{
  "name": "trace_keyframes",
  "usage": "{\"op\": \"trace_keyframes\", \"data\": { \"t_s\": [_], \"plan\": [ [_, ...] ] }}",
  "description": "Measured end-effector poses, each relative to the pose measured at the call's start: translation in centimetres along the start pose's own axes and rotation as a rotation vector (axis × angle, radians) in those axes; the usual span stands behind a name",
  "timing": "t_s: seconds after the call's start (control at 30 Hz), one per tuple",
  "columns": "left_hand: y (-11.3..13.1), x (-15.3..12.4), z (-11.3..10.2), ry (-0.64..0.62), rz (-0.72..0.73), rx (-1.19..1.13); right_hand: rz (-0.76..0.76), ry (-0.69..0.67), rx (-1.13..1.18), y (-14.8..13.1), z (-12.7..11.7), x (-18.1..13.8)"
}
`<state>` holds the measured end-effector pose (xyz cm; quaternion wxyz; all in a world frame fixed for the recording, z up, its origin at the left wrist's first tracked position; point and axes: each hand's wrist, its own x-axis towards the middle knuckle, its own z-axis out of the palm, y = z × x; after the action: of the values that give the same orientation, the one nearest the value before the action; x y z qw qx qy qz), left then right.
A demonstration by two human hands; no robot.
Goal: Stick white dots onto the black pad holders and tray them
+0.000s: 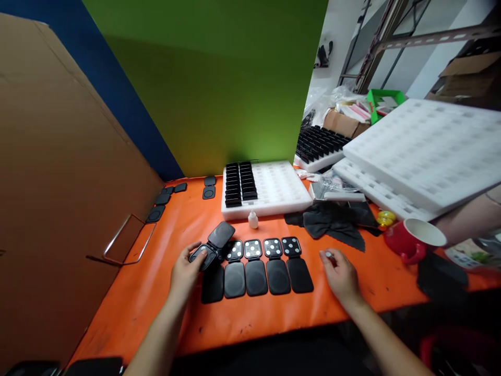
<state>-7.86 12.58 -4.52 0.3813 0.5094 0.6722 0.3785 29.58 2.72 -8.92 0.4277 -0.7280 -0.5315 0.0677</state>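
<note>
My left hand [185,272] grips an unfolded black hinged case [221,234] above the left end of a row. Its thumb presses on the lower panel, and the upper panel tilts up to the right. In the row on the orange table lie several black hinged cases [256,278], opened flat, with white dots on their far panels [272,248]. To the right of the row, my right hand [341,279] pinches a small pale round piece [329,254] between thumb and fingertips. Beyond the row stands a small white dropper bottle [253,220].
Behind the bottle, a white foam tray [279,188] holds black pieces [247,181] at its left. More black cases [209,192] lie at the far left. Black cloth [332,222], a red mug [403,241] and stacked foam trays [426,151] stand right. A cardboard panel [66,198] borders the left.
</note>
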Motion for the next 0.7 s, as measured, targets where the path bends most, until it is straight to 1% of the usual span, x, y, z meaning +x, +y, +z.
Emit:
{"op": "trace_keyframes", "data": {
  "t_s": [0.1, 0.2, 0.27, 0.33, 0.4, 0.47, 0.53, 0.6, 0.63, 0.7],
  "plan": [
    [-0.2, 0.3, 0.8, 0.071, 0.012, 0.126, 0.003, -0.002, 0.031, -0.3, 0.0, -0.2],
    [0.8, -0.7, 0.3, 0.116, 0.101, 0.271, 0.063, -0.012, 0.056, -0.3, 0.0, -0.1],
    [1.3, -2.4, -1.3, 0.089, 0.178, 0.349, 0.111, -0.028, 0.074, -0.4, -0.1, 0.0],
    [0.8, -4.3, -3.7, 0.028, 0.215, 0.435, 0.14, -0.058, 0.086, -0.5, -0.2, 0.1],
    [-0.8, -5.8, -6.6, -0.053, 0.238, 0.691, 0.153, -0.092, 0.086, -0.7, -0.3, 0.2],
    [-2.9, -6.4, -9.5, -0.069, 0.21, 0.882, 0.164, -0.116, 0.085, -0.7, -0.3, 0.3],
    [-4.7, -6.3, -11.8, -0.103, 0.095, 1.01, 0.176, -0.136, 0.085, -0.8, -0.2, 0.3],
    [-5.5, -5.8, -13.2, -0.153, -0.012, 1.007, 0.175, -0.146, 0.089, -0.8, -0.2, 0.3],
    [-5.4, -5.5, -13.5, -0.164, -0.066, 0.963, 0.169, -0.147, 0.09, -0.7, -0.2, 0.3],
    [-4.6, -5.1, -13.5, -0.137, -0.137, 0.828, 0.146, -0.128, 0.087, -0.7, -0.2, 0.3]
  ]
}}
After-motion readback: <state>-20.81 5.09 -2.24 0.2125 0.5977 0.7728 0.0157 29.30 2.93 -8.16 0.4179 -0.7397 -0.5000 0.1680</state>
